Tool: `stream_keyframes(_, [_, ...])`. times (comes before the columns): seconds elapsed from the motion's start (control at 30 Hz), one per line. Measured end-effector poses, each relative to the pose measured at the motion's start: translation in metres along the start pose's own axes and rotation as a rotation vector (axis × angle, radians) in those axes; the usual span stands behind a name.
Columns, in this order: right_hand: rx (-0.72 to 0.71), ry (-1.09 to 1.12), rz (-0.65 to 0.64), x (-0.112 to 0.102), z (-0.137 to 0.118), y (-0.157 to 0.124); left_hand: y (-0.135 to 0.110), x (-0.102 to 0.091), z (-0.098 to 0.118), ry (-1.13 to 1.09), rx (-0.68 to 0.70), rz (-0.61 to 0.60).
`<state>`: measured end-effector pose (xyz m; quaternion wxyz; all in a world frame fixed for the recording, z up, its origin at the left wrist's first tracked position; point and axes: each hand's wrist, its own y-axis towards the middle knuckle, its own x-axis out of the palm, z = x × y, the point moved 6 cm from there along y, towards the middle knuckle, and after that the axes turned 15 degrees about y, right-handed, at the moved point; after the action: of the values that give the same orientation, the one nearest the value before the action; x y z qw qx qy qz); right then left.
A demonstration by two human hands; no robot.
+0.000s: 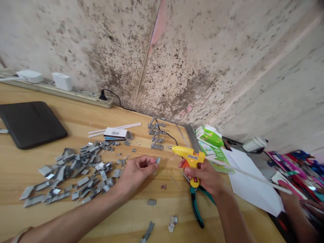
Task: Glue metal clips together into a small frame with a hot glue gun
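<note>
My right hand (202,175) is wrapped round the grip of a yellow hot glue gun (188,153), fingers by its orange trigger. Its nozzle points left, and a long glue stick (260,179) sticks out of its back. Between the thumb and fingers of my left hand (141,170) is a small grey strip piece (158,160), a short way left of the nozzle. Green-handled pliers (196,206) lie below the glue gun. A loose heap of grey strip pieces (83,168) spreads left of my left hand, and several assembled grey pieces (156,133) stand in a row behind.
A black tablet-like slab (32,125) and a power strip (83,94) are at the left. White sticks (129,125) lie beside a small box (115,132). White paper (250,182) and a green packet (209,135) lie at the right, near another person's hand (291,195).
</note>
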<state>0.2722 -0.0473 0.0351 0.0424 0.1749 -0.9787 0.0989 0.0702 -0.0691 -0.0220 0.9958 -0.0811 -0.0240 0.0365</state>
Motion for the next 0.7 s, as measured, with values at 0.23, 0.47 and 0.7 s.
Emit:
stream_keyframes(0.23, [-0.026,0.116,-0.009,0.002,-0.004,0.000,-0.002,0.000,0.001,-0.020,-0.017,-0.027])
stream_keyframes(0.47, [0.062,0.230,-0.038,0.003,-0.001,0.002,-0.007,-0.004,0.014,-0.160,0.030,0.016])
stream_keyframes(0.7, [0.102,0.262,-0.154,0.010,-0.002,-0.002,-0.005,-0.003,0.010,-0.217,0.040,-0.013])
